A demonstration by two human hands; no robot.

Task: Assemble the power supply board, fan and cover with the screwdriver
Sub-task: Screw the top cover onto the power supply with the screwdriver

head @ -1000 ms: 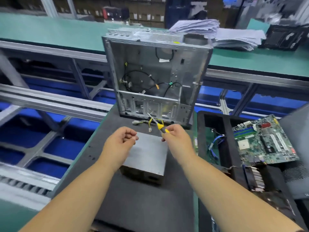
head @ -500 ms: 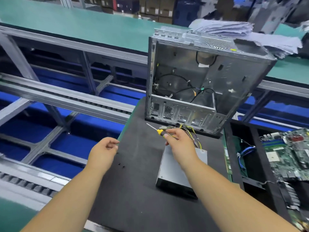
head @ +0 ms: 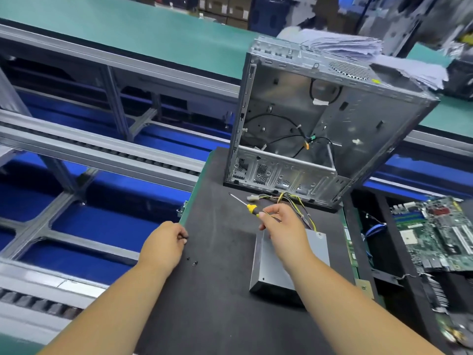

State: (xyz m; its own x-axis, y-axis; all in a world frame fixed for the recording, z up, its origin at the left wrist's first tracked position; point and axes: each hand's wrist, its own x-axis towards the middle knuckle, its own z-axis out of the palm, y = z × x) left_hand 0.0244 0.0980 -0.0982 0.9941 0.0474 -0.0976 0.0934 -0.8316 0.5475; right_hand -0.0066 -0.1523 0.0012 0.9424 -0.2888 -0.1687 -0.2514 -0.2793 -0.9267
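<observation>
An open metal computer case stands upright at the back of the black mat. The grey power supply box lies on the mat in front of it, its yellow and black wires trailing toward the case. My right hand grips a yellow-handled screwdriver above the box, tip pointing up-left. My left hand is at the mat's left edge, its fingertips pinching a small black screw. Two more small screws lie loose just right of it.
A motherboard and other boards sit in black trays at the right. A roller conveyor with blue panels runs along the left. Behind the case are a green bench and a stack of papers.
My left hand has left the power supply and moved left to the loose screws at the mat's edge. My right hand keeps the screwdriver. The view has swung left.
</observation>
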